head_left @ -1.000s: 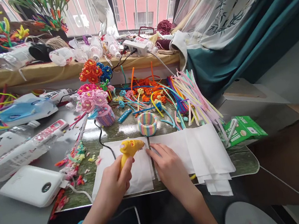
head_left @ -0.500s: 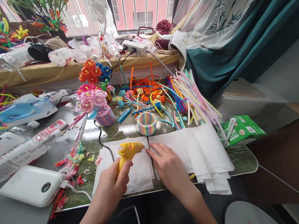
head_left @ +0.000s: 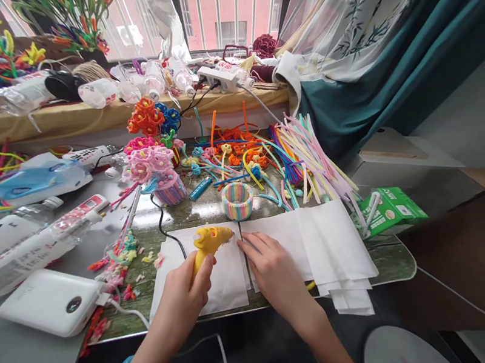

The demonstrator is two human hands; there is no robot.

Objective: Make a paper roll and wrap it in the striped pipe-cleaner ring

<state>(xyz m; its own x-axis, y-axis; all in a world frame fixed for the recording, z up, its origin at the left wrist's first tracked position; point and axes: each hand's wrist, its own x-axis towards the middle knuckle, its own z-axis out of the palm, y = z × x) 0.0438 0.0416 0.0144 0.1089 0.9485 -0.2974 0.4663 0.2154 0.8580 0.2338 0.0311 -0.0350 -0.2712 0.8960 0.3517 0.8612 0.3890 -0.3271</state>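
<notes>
A yellow hot glue gun (head_left: 210, 242) is gripped by its handle in my left hand (head_left: 190, 288), its nozzle pointing right. My right hand (head_left: 275, 268) lies low over the white paper (head_left: 284, 227), fingers stretched out and fingertips close to the nozzle. Anything small under those fingertips is hidden. Another white sheet (head_left: 227, 291) lies beneath the glue gun, with a narrow dark gap between the sheets. Just beyond my hands stands a small round striped pastel basket (head_left: 238, 202) made of fuzzy stems.
Fuzzy flowers in a striped pot (head_left: 170, 188) stand behind the left sheet. Loose pipe cleaners (head_left: 312, 155) pile up at the back right. A white power bank (head_left: 52, 302) and plastic bottles (head_left: 36, 245) lie left; a green packet (head_left: 394, 209) sits at the right edge.
The glue gun and my left hand have shifted very slightly, with the nozzle still by my right fingertips. My right hand stays almost in place.
</notes>
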